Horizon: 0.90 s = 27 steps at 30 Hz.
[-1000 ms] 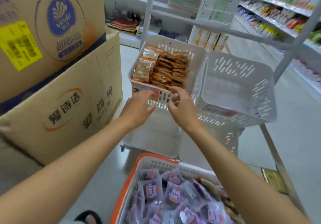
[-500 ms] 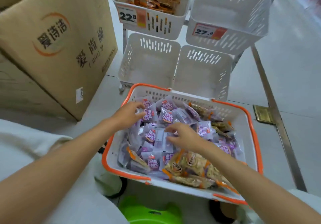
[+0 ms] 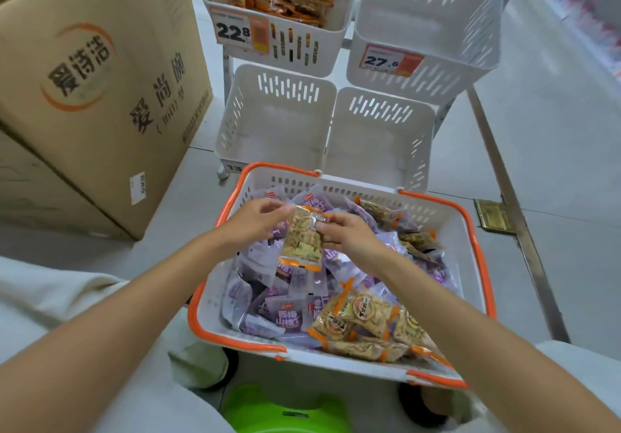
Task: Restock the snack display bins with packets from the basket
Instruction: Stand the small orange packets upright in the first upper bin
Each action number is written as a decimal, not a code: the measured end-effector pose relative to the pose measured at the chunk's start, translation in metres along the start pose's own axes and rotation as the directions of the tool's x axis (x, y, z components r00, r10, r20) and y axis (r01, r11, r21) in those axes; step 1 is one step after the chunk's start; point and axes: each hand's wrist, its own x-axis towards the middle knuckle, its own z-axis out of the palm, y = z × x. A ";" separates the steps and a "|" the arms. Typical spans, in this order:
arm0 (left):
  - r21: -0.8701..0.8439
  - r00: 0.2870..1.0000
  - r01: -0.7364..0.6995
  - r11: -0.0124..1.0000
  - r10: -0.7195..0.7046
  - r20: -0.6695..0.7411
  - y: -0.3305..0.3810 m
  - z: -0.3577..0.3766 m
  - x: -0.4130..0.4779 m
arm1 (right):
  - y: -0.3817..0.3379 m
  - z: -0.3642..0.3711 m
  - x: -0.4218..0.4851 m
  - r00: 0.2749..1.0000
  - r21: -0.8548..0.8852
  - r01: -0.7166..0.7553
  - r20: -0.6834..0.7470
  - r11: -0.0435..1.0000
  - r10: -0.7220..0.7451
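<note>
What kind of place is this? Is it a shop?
Most likely a shop. White bins carry price tags reading 22.8 and 27.6, a shopping basket is full of snack packets, and big cardboard boxes stand beside them.

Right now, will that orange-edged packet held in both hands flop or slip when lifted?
Probably stiff: the packet hangs flat below the left hand and right hand pinching its upper half. Likely light: fingers alone carry it. Glossy film may slip.

Grey tiled floor (image 3: pixel 554 163) carries large cardboard box (image 3: pixel 100 96) at left, w/ white bin rack (image 3: pixel 279 123) just beside it, standing on small feet. Brass plate (image 3: pixel 494 214) set flush at right; green stool (image 3: pixel 285 412) at bottom edge.
</note>
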 end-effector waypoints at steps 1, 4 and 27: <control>-0.082 0.996 0.041 0.996 -0.034 0.085 0.005 0.008 0.001 | -0.004 -0.007 0.000 1.000 0.093 -0.006 -0.020 0.996 0.008; -0.066 0.981 0.013 0.998 0.000 0.195 0.016 0.031 0.005 | -0.008 -0.018 -0.008 0.997 0.249 0.030 -0.076 0.968 -0.011; -0.493 0.923 0.359 0.793 -0.222 0.315 0.020 0.083 0.033 | 0.058 -0.100 -0.061 0.976 -0.658 -0.083 -0.204 0.749 -0.071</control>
